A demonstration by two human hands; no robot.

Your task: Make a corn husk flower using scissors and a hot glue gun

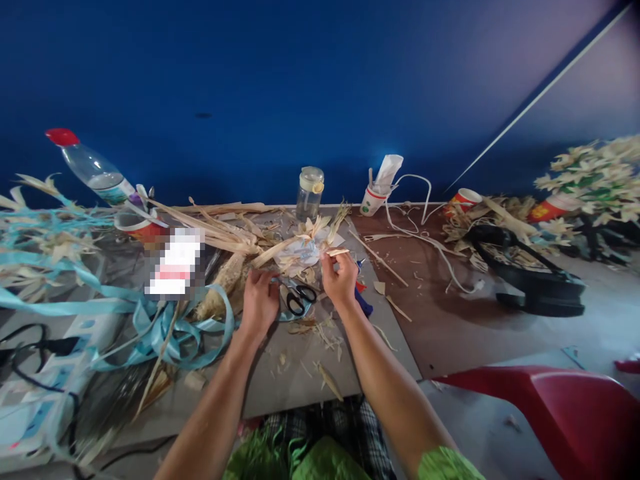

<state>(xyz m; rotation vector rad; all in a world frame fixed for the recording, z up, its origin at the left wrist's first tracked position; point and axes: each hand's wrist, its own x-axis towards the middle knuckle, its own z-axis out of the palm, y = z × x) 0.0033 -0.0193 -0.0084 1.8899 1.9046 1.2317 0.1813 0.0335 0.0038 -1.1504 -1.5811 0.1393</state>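
My right hand is raised over the table, its thumb and fingers pinching a small pale strip of dried corn husk. To the left, my left hand is closed, its fingers curled together beside the husk pile; whatever they hold is too small to make out. Between the hands lie scissors with black handles. Just beyond them, a whitish plastic bag or wrapper lies among husk pieces. A dark blue tool, partly hidden by my right forearm, rests on the table.
A clear bottle and a white cup stand by the blue wall. Light blue ribbon, a phone-like pixelated object and a power strip lie left. On the right are a black basket-like holder, husk flowers and a red chair.
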